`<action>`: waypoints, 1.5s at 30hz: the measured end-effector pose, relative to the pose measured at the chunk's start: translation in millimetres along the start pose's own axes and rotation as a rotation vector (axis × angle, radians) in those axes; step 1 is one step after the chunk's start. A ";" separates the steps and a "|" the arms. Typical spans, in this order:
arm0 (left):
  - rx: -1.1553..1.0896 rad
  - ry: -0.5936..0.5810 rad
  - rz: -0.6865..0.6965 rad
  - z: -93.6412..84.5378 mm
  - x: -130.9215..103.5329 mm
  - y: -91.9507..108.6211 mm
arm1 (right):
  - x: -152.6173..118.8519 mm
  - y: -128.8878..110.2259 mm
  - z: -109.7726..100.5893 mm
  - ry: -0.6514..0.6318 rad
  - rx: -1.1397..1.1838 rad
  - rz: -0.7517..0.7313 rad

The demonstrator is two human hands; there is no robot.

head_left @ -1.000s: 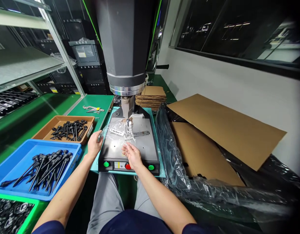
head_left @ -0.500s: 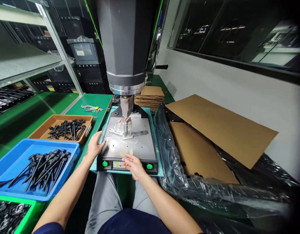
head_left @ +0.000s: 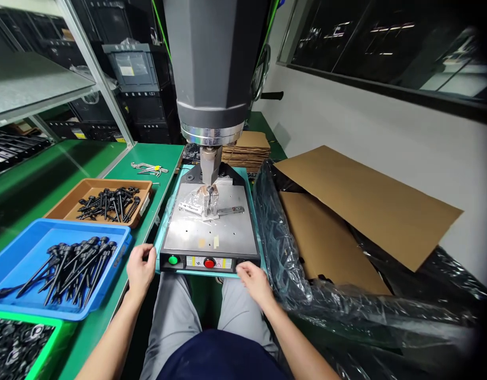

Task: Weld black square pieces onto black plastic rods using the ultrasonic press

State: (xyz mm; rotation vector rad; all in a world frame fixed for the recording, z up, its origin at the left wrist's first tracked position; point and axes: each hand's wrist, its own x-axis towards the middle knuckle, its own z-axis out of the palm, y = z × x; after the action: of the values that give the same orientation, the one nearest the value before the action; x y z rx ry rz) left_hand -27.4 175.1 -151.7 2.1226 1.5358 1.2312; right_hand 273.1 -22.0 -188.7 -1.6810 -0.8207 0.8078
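My left hand (head_left: 141, 268) is beside the front left corner of the press machine's base, fingers curled in with no object showing in them. A green button (head_left: 172, 260) is just right of it. My right hand (head_left: 254, 282) is at the base's front right corner, fingers bent together, covering the spot of the other green button. Between the hands is a red button (head_left: 209, 263). On the metal plate (head_left: 188, 240) stands a small fixture (head_left: 210, 199) wrapped in clear film, under the machine's metal tip (head_left: 210, 168). Whether anything sits in the fixture I cannot tell.
At left, a blue tray (head_left: 127, 248) and a brown tray (head_left: 81, 184) hold black screw-like parts; a green bin (head_left: 63, 332) holds small black pieces. Pliers (head_left: 148, 169) lie behind. Cardboard sheets (head_left: 370, 206) and black plastic film (head_left: 275, 232) are at right.
My left hand has left the film-edged plate and moved down and left, its fingers curling. My right hand has moved right from the front middle to the right button. The view has shifted slightly.
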 end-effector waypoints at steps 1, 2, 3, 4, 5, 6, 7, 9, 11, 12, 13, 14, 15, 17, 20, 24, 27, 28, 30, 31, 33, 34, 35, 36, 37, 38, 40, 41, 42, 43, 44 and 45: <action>0.009 -0.024 -0.056 0.0 -16.5 -9.6 | -1.6 12.5 -6.4 0.136 -0.086 -0.039; 0.003 -0.070 -0.088 1.6 -31.3 -17.9 | -2.9 23.9 -10.8 0.252 -0.161 -0.088; -0.019 -0.125 -0.116 4.8 -43.4 -24.4 | -3.7 33.7 -13.0 0.338 -0.228 -0.137; -0.052 -0.182 -0.139 9.0 -52.1 -29.0 | -4.2 41.9 -13.3 0.389 -0.290 -0.180; -0.088 -0.230 -0.163 13.9 -57.3 -31.9 | -4.3 48.6 -12.1 0.409 -0.348 -0.213; -0.119 -0.263 -0.193 18.8 -59.3 -33.2 | -4.1 54.1 -10.0 0.413 -0.400 -0.232; -0.142 -0.280 -0.224 23.2 -58.4 -33.4 | -3.6 58.6 -7.8 0.416 -0.444 -0.240; -0.161 -0.280 -0.266 29.4 -51.8 -32.1 | -2.4 64.9 -4.9 0.444 -0.503 -0.235; -0.158 -0.265 -0.286 31.9 -43.8 -30.5 | -1.2 68.1 -5.2 0.506 -0.531 -0.226; -0.157 -0.264 -0.289 32.3 -40.6 -29.9 | -0.6 68.6 -6.3 0.536 -0.535 -0.228; -0.158 -0.266 -0.291 32.4 -38.2 -29.6 | 0.1 68.6 -7.6 0.559 -0.530 -0.239; -0.162 -0.272 -0.292 32.4 -36.6 -29.4 | 1.0 68.1 -8.8 0.571 -0.516 -0.256; -0.165 -0.280 -0.295 32.5 -35.7 -29.5 | 2.2 67.4 -9.8 0.573 -0.497 -0.274; -0.156 -0.287 -0.306 33.3 -35.0 -30.0 | 5.4 66.5 -10.6 0.550 -0.480 -0.291; -0.111 -0.276 -0.310 35.2 -34.1 -30.8 | 11.2 67.7 -10.9 0.512 -0.539 -0.269; -0.109 -0.288 -0.293 34.4 -32.3 -30.6 | 13.9 71.5 -13.3 0.469 -0.577 -0.263; -0.149 -0.311 -0.273 32.6 -33.5 -30.0 | 11.6 72.9 -15.4 0.417 -0.575 -0.245; -0.162 -0.310 -0.268 32.7 -34.5 -30.1 | 10.8 73.0 -15.6 0.405 -0.575 -0.235; -0.178 -0.293 -0.277 34.4 -36.9 -31.0 | 9.8 73.2 -15.1 0.398 -0.576 -0.218; -0.182 -0.285 -0.288 35.9 -38.1 -31.9 | 9.6 73.3 -14.6 0.401 -0.578 -0.214; -0.189 -0.279 -0.312 39.5 -40.2 -34.8 | 9.8 73.4 -13.4 0.411 -0.580 -0.214; -0.190 -0.280 -0.322 41.3 -40.9 -36.6 | 9.9 73.4 -12.9 0.415 -0.580 -0.214; -0.186 -0.283 -0.327 42.8 -41.4 -38.6 | 10.0 73.3 -12.6 0.417 -0.579 -0.215; -0.180 -0.285 -0.330 44.1 -41.8 -40.4 | 10.1 73.1 -12.5 0.418 -0.578 -0.215; -0.175 -0.285 -0.331 45.2 -42.1 -42.1 | 10.1 72.8 -12.4 0.416 -0.577 -0.215; -0.174 -0.284 -0.333 46.0 -42.2 -43.6 | 10.0 72.4 -12.4 0.414 -0.576 -0.215; -0.181 -0.285 -0.334 47.1 -42.5 -45.6 | 9.7 71.2 -12.3 0.410 -0.571 -0.213; -0.188 -0.284 -0.337 47.4 -42.6 -46.0 | 9.5 70.5 -12.2 0.409 -0.567 -0.211; -0.196 -0.282 -0.342 47.4 -42.6 -45.9 | 9.3 69.7 -12.0 0.409 -0.562 -0.207; -0.200 -0.281 -0.349 47.0 -42.6 -45.0 | 9.1 68.9 -11.8 0.408 -0.555 -0.202; -0.203 -0.279 -0.354 46.1 -42.3 -43.3 | 8.9 68.1 -11.8 0.407 -0.546 -0.196; -0.205 -0.274 -0.355 44.5 -41.7 -40.4 | 8.7 67.5 -12.0 0.404 -0.534 -0.190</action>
State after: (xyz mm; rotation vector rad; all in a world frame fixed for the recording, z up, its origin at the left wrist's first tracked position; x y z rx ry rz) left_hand -24.9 167.5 -224.4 1.7136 1.5081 0.8912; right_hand 296.4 -35.4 -252.4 -2.0981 -0.9379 0.1002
